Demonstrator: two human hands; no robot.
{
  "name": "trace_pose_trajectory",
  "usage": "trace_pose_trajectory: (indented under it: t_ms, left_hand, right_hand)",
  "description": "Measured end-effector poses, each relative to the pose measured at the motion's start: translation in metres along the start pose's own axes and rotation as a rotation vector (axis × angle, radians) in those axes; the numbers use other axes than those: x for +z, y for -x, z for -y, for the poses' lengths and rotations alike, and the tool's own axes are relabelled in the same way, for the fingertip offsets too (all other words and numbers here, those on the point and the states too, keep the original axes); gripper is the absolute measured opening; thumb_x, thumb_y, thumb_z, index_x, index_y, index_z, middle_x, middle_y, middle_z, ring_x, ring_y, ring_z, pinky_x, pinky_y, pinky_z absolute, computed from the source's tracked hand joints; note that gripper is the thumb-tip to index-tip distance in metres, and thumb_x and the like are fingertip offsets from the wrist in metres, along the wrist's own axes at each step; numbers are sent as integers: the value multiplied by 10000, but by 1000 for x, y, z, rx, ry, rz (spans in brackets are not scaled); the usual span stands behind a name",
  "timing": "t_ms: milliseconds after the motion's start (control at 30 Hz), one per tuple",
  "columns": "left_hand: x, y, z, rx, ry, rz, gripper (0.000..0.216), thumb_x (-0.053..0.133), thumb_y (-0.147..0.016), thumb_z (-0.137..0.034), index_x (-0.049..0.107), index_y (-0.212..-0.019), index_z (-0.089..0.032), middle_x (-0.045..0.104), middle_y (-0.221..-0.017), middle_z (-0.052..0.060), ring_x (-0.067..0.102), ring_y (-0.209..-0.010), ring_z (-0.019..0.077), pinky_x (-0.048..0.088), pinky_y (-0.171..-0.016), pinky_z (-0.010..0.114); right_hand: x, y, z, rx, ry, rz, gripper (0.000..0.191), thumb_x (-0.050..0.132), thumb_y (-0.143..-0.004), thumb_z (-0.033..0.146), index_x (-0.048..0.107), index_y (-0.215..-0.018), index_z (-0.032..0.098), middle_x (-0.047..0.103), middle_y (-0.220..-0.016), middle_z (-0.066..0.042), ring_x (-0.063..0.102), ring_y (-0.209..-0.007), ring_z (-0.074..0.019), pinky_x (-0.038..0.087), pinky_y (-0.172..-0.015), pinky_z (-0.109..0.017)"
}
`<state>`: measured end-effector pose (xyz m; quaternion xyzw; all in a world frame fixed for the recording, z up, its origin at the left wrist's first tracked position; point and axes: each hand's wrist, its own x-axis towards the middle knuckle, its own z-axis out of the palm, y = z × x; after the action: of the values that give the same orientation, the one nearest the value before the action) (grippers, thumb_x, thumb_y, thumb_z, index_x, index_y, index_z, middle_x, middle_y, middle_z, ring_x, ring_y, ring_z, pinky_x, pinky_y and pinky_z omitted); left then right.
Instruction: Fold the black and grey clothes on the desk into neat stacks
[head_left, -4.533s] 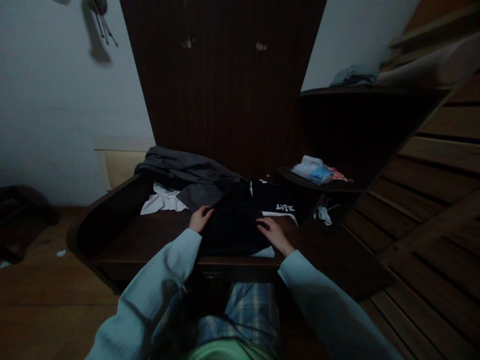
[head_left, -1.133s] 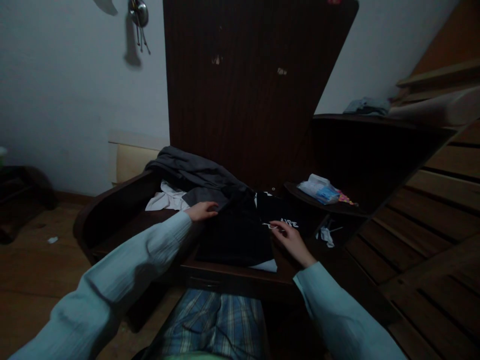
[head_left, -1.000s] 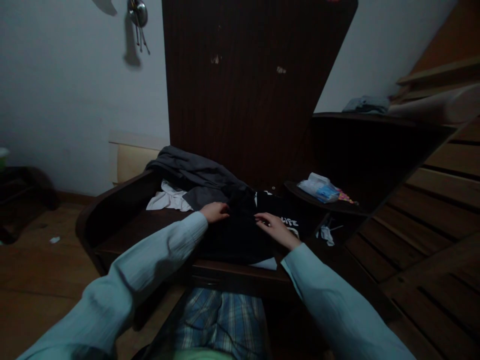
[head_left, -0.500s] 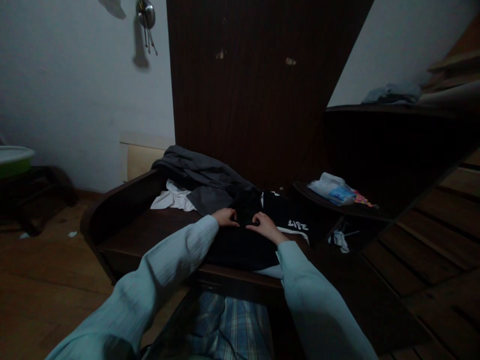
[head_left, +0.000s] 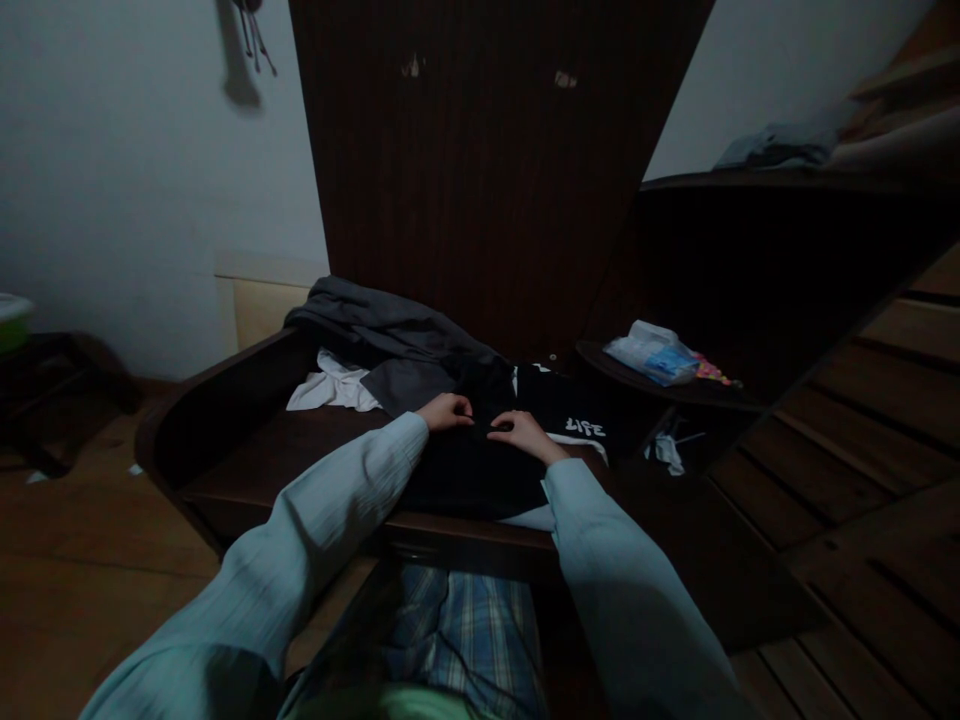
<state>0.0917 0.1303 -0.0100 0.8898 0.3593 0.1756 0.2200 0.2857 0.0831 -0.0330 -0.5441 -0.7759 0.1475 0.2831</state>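
Dimly lit, the table (head_left: 259,455) is being backed by a tall brown panel (head_left: 487,200). Over the black garment (head_left: 476,482), which is being supported near the table's front edge, the left hand (head_left: 444,412) and the right hand (head_left: 523,435) are being held just beside each other, fingers curled toward thumbs, each partly closed; whether anything is being pinched cannot be told. To the right, black cloth with white lettering (head_left: 551,398) is being borne; at left, a white cloth (head_left: 330,388) is being partly covered by a grey garment (head_left: 397,325).
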Motion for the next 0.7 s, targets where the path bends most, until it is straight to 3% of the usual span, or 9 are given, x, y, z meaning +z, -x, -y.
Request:
trace_pose_trajectory:
  t_ms: [167, 333, 467, 700]
  left_hand:
    - [1, -2, 1, -22, 46, -28, 69, 546, -686, -185, 555, -742, -145, 605, -736, -4, 536, -682, 111, 409, -649, 203]
    - [11, 6, 0, -55, -37, -45, 73, 499, -713, -145, 555, -756, -163, 613, -758, 5, 558, -721, 128, 415, -688, 222]
    - [20, 13, -1, -73, -65, -138, 103, 454, -753, -155, 549, -791, -171, 614, -781, 15, 566, -740, 139, 421, -708, 237]
    - [25, 15, 1, -72, 4, -197, 81, 460, -755, -167, 529, -795, -175, 612, -797, 15, 572, -772, 142, 428, -737, 252]
  right_hand:
    - [1, -3, -4, 25, -142, -55, 92, 630, -648, 246, 663, -718, 196, 669, -745, -15, 610, -762, -179, 442, -730, -301]
    - [1, 0, 1, 30, -210, 16, 319, 660, -616, 296, 626, -918, 201, 659, -835, -17, 597, -816, -175, 439, -753, -303]
    - [1, -3, 4, -44, -217, 91, 175, 644, -625, 279, 641, -786, 209, 651, -870, -7, 575, -884, -173, 399, -828, -314]
    - [5, -14, 1, 9, -233, 80, 124, 631, -583, 250, 568, -657, 173, 580, -674, 16, 540, -698, -145, 413, -695, -289]
